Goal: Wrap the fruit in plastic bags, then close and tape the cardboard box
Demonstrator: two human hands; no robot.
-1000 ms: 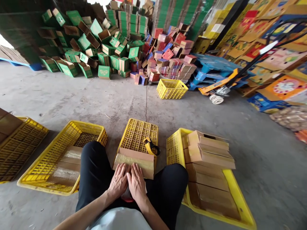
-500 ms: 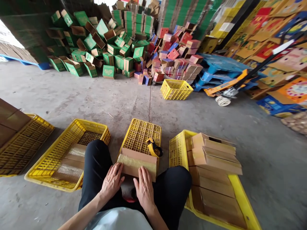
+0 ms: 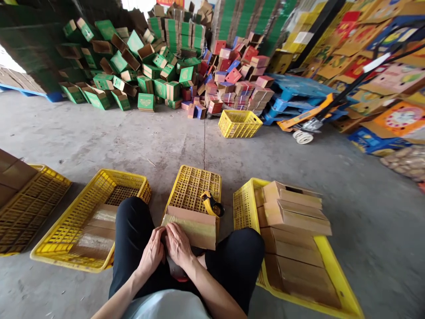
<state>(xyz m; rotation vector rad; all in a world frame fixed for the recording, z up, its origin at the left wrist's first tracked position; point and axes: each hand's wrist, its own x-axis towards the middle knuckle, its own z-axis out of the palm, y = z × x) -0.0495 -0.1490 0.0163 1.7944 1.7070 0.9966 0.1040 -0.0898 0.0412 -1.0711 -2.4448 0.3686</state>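
Observation:
A taped cardboard box [image 3: 194,228] lies on the near end of an upturned yellow crate [image 3: 189,181] between my knees. My left hand [image 3: 152,252] is closed at the box's near left corner, its fingers bent against the edge. Right beside it, my right hand [image 3: 179,246] has its fingers curled together on the same edge, over the clear tape strip. Both sets of fingertips are partly hidden. A yellow and black tape dispenser [image 3: 209,204] rests on the crate just behind the box.
On my right stands a yellow crate [image 3: 244,208] of cardboard boxes [image 3: 299,261]. To the left, another yellow crate [image 3: 66,261] holds taped boxes [image 3: 94,237]. Farther off are a yellow basket [image 3: 239,125], a pallet jack [image 3: 305,119], blue pallets [image 3: 299,88] and piled green boxes [image 3: 146,102].
My right hand has moved left along the box, from its middle to beside my left hand. The fingers of both hands have drawn in at the left corner. The view has shifted slightly.

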